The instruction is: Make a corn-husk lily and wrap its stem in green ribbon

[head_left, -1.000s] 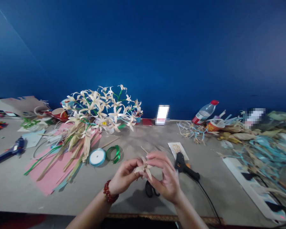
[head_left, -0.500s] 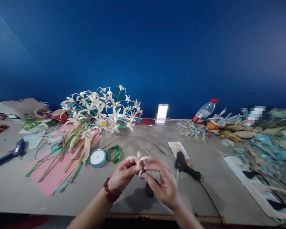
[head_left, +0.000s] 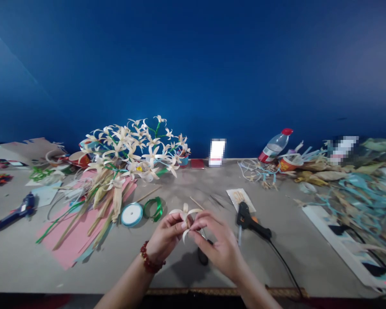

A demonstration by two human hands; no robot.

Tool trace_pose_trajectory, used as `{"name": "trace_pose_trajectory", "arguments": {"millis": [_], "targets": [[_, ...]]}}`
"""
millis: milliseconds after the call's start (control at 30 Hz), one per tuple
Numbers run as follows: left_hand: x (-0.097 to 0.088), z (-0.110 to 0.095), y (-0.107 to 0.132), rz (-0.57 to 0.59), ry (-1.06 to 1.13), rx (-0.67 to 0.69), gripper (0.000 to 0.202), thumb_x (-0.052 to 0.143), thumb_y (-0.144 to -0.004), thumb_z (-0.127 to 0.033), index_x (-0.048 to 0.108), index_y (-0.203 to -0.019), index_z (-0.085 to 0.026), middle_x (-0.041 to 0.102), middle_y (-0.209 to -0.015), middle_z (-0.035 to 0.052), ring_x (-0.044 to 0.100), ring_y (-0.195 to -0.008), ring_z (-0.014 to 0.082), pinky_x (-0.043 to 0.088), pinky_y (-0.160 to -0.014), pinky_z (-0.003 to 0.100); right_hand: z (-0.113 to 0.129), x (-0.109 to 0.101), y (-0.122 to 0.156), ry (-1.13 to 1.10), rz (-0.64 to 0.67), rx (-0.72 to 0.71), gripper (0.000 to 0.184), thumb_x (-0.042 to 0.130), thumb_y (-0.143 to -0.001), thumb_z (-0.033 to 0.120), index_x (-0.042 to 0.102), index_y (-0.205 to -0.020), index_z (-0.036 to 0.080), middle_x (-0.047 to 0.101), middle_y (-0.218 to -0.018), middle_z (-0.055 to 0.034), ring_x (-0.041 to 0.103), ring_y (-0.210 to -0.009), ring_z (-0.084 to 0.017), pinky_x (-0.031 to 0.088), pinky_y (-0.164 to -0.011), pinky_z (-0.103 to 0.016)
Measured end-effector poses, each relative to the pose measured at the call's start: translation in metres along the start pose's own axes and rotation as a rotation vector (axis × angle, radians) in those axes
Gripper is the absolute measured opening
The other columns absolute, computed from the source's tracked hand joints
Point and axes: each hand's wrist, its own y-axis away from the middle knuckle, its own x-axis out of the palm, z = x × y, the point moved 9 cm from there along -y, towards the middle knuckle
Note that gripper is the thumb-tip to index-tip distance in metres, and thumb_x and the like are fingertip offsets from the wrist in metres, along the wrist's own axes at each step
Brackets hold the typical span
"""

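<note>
Between my two hands, above the table's front middle, is a cream craft flower (head_left: 185, 209) with thin curling petals. My left hand (head_left: 170, 229), with a red bead bracelet (head_left: 150, 259) at the wrist, pinches its base between thumb and fingers. My right hand (head_left: 217, 240) closes thumb and fingertips on a lower petal. The flower's centre is partly hidden behind my fingers. Under my right hand lies a black-handled tool (head_left: 202, 255), mostly covered. To the left are a roll of pale blue ribbon (head_left: 131, 214) and a coil of green ribbon (head_left: 153, 209).
A black glue gun (head_left: 252, 221) with its cord lies at right, near a white power strip (head_left: 344, 249). A blue glue gun (head_left: 14, 212) is far left. Finished cream flowers (head_left: 138, 146) stand at the back, behind pink paper (head_left: 67, 240). A bottle (head_left: 275, 146) leans at the back right.
The lower petal, curled up tightly before, now hangs down in a longer, looser curve. My right fingers have shifted slightly along it. My left hand keeps its pinch.
</note>
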Motion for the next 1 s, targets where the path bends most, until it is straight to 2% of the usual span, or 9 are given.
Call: {"name": "trace_pose_trajectory", "arguments": {"millis": [167,400,467,567,733,833,1000], "targets": [[0.002,-0.007,-0.002,0.003,-0.090,0.076,0.011,0.079,-0.075,-0.024,0.071,-0.074,-0.016,0.065,-0.073,0.0012,0.057,-0.074,0.0136,0.043,-0.075,0.026,-0.005,0.000,0.000,0.023,0.016,0.070,0.006,0.059,-0.088,0.017,0.062,-0.087,0.021,0.065,-0.088,-0.0033,0.065,-0.080,-0.016,0.052,-0.075,-0.026],[-0.009,-0.012,0.000,-0.055,-0.230,0.170,0.016,0.079,-0.075,-0.029,0.072,-0.077,-0.015,0.065,-0.074,0.0022,0.057,-0.073,0.0144,0.044,-0.073,0.026,0.009,0.000,0.003,0.217,-0.033,-0.069,0.012,0.058,-0.085,0.012,0.056,-0.093,0.022,0.065,-0.089,-0.0040,0.065,-0.083,-0.017,0.051,-0.076,-0.026],[-0.014,-0.012,0.001,-0.083,-0.250,0.186,0.016,0.080,-0.074,-0.030,0.072,-0.078,-0.016,0.065,-0.074,0.0019,0.057,-0.073,0.0142,0.044,-0.072,0.025,0.010,0.000,0.003,0.231,-0.043,-0.087,0.014,0.056,-0.085,0.011,0.056,-0.094,0.022,0.066,-0.090,-0.0043,0.065,-0.081,-0.017,0.051,-0.075,-0.027],[-0.018,-0.012,0.003,-0.062,-0.314,0.219,0.017,0.077,-0.077,-0.032,0.073,-0.077,-0.016,0.066,-0.078,0.0035,0.057,-0.074,0.0149,0.045,-0.072,0.025,0.011,0.001,0.003,0.215,-0.037,-0.108,0.015,0.054,-0.084,0.010,0.055,-0.092,0.022,0.066,-0.091,-0.0050,0.065,-0.085,-0.019,0.052,-0.077,-0.028],[-0.013,-0.020,0.005,-0.001,-0.443,0.289,0.015,0.071,-0.082,-0.032,0.076,-0.081,-0.018,0.067,-0.085,0.0064,0.059,-0.079,0.0184,0.046,-0.073,0.028,0.010,0.001,0.004,0.214,-0.030,-0.114,0.021,0.055,-0.082,0.009,0.056,-0.098,0.023,0.068,-0.093,-0.0056,0.066,-0.092,-0.021,0.054,-0.081,-0.030],[-0.007,-0.026,0.006,0.015,-0.490,0.319,0.016,0.071,-0.082,-0.033,0.076,-0.079,-0.018,0.068,-0.081,0.0072,0.059,-0.080,0.0204,0.047,-0.073,0.029,0.010,0.002,0.006,0.232,-0.030,-0.114,0.026,0.055,-0.083,0.010,0.058,-0.105,0.023,0.068,-0.096,-0.0062,0.067,-0.093,-0.021,0.054,-0.081,-0.031],[-0.005,-0.032,0.006,0.018,-0.523,0.361,0.017,0.071,-0.082,-0.032,0.076,-0.076,-0.017,0.068,-0.078,0.0074,0.059,-0.078,0.0203,0.047,-0.074,0.030,0.009,0.003,0.006,0.212,-0.016,-0.117,0.027,0.057,-0.083,0.009,0.058,-0.106,0.023,0.069,-0.096,-0.0058,0.067,-0.092,-0.020,0.054,-0.082,-0.031]]}}
